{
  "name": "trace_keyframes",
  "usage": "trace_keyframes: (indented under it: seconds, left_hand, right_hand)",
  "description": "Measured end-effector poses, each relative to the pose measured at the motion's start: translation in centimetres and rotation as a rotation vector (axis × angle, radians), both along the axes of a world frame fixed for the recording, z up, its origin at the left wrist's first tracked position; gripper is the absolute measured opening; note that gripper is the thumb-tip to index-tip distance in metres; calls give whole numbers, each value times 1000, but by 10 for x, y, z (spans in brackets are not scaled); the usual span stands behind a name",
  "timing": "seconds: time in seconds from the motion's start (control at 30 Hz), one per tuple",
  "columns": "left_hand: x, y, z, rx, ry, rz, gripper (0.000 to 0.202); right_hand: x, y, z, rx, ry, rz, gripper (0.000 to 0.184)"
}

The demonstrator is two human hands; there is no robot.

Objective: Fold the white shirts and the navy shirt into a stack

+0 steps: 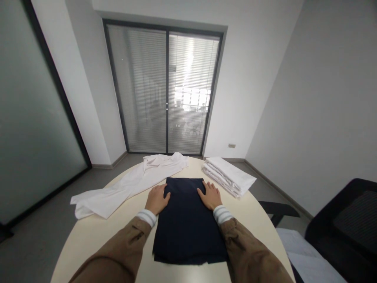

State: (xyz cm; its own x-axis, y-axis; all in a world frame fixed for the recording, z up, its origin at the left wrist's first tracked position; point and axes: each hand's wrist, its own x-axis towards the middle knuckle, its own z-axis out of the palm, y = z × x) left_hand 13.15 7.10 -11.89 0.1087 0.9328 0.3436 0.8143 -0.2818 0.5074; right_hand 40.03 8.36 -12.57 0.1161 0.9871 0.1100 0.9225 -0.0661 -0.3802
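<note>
A folded dark navy cloth, probably a garment, lies flat on the round cream table in front of me. Against its upper left edge rests my left hand, the thumb on the fabric and the fingers along the side. My right hand lies on the upper right edge, fingers spread and pointing forward. Neither hand is closed around anything. Beyond my left hand a white garment is laid out loosely. A stack of folded white cloth sits beyond my right hand.
A black office chair stands at the right, with white fabric or paper on its seat. Glass panels with blinds close off the far side. A frosted glass panel is at the left.
</note>
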Motion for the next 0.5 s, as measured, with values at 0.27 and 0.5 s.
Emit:
trace_keyframes:
  seconds: [0.27, 0.5]
  left_hand:
    - [1, 6, -16, -205, -885, -197, 58]
    - [4, 0, -9, -521, -1267, -244, 96]
  right_hand:
    - [20, 10, -3, 213, 473, 282, 56]
    - [18, 17, -1, 117, 879, 196, 70]
